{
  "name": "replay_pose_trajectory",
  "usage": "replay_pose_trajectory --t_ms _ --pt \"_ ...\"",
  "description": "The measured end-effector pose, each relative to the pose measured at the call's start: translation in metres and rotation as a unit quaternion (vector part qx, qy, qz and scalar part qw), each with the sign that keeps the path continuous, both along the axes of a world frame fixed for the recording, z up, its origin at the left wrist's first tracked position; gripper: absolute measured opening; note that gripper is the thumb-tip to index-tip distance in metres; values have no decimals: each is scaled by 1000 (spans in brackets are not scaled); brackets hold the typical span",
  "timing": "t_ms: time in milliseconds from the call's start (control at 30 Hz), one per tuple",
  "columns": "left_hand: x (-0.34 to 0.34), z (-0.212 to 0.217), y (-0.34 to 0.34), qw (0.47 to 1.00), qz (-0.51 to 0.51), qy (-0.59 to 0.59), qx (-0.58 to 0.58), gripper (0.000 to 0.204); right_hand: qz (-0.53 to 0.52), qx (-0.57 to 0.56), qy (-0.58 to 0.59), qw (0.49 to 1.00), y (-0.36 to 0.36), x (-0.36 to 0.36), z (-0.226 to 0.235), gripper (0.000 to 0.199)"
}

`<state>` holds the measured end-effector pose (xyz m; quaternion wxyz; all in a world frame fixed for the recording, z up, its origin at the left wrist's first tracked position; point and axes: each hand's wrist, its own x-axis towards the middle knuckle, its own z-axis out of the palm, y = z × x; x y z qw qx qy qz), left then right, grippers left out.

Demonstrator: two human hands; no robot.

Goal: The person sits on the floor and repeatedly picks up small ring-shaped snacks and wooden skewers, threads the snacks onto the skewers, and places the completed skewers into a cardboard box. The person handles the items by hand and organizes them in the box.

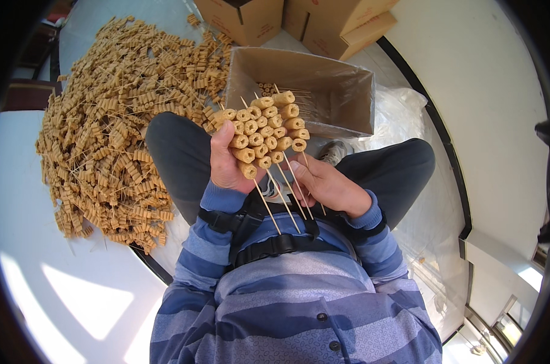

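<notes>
My left hand (226,164) grips a bunch of wooden skewers (266,130), each threaded with tan, rolled food pieces, fanned out side by side above my lap. My right hand (326,185) holds the bare stick ends (296,197) of the same bunch, just below the food pieces. An open cardboard box (341,100) stands right behind the bunch, with a few more skewers lying at its bottom.
A large heap of the same tan skewers (117,121) is spread on the floor to my left. Two closed cardboard boxes (299,21) stand at the back. Clear plastic sheeting (402,109) lies at the right beside my knee. A white wall runs along the right.
</notes>
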<state>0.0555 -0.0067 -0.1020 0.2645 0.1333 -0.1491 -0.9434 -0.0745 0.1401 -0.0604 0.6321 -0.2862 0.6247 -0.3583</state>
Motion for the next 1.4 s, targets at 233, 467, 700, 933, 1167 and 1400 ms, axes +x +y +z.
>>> replay_pose_trajectory --t_ms 233,467,700,933,1167,1400 --pt "1 -2 -1 1000 1 -16 -11 82 62 -7 -75 995 -4 -10 8 35" --pt "0 -8 1 1000 7 -5 6 84 77 5 -112 991 -5 -16 4 35" --pt "-3 -6 1 1000 -28 0 13 91 118 -1 -134 984 -5 -17 3 36" --pt "-6 -7 -1 997 -65 29 19 98 136 12 -174 975 -10 -21 -7 40" --pt "-4 -3 -9 1000 -9 12 -26 86 73 -71 86 991 -6 -23 6 76" --pt "-14 1 -1 996 -4 -23 -92 78 -63 -259 376 888 -21 16 16 115"
